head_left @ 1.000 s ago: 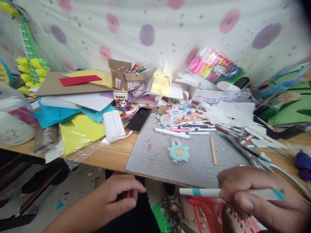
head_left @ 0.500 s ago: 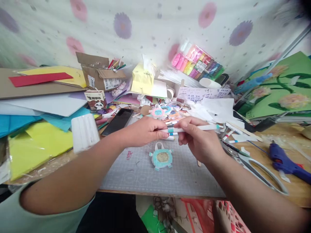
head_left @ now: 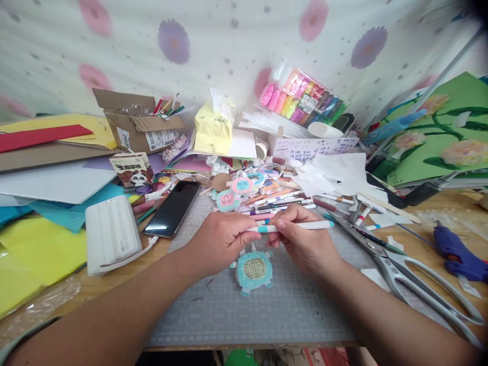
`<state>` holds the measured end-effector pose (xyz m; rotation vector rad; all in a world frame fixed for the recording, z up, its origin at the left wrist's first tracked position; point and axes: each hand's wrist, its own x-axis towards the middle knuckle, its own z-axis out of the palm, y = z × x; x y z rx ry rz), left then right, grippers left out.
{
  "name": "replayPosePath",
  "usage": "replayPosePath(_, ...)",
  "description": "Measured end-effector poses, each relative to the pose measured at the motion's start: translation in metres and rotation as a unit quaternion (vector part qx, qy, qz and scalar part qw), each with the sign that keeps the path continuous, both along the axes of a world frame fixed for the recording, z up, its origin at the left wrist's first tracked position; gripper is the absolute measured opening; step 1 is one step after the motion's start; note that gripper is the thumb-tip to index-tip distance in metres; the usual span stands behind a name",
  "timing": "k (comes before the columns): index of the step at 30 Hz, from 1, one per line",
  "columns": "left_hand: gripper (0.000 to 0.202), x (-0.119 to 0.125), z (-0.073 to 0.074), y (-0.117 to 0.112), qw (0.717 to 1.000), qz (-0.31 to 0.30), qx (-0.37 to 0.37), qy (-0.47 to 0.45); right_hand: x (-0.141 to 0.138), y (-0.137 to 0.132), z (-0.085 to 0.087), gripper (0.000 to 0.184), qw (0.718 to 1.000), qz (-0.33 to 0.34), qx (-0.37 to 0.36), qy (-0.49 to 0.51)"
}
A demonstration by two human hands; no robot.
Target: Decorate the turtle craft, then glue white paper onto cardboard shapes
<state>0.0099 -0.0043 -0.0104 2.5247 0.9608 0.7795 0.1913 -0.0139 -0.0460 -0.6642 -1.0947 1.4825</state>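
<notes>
The marker [head_left: 310, 225], in the right hand [head_left: 307, 241] alone a second ago, now has both hands pinching it, the left hand [head_left: 221, 236] at its left end; it seems steadier, above the mat [head_left: 213, 315], beyond the blue ornament [head_left: 254, 272].

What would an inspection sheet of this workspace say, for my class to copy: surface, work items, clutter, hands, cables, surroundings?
Surface: gray gridded mat on a wooden table.
Work items: white marker with teal markings, held above the mat; teal craft piece with a bumpy pale center, lying on the mat.
Clutter: pens heaped beyond the hands; scissors and purple glue gun at right; phone and white device at left.
Hands: left hand and right hand both grip the marker.
Cables: short white cable by the device; thin blue cord near the glue gun.
Surroundings: flower-patterned curtain behind.
</notes>
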Motion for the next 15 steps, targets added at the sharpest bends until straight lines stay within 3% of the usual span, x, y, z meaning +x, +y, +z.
replayPosePath(7,0.028,0.000,-0.002,0.001,1.000,-0.012,-0.004,0.013,0.000,0.001,0.001,0.017,1.000,-0.005,-0.016,-0.013)
replayPosePath(11,0.025,-0.009,0.000,0.010,0.991,-0.055,-0.119,0.005,0.004,0.000,0.003,0.015,1.000,-0.008,-0.007,-0.027)
replayPosePath(15,0.023,-0.016,-0.001,0.017,0.980,-0.007,-0.184,-0.070,0.008,0.000,0.004,0.018,0.998,-0.053,-0.009,-0.027)
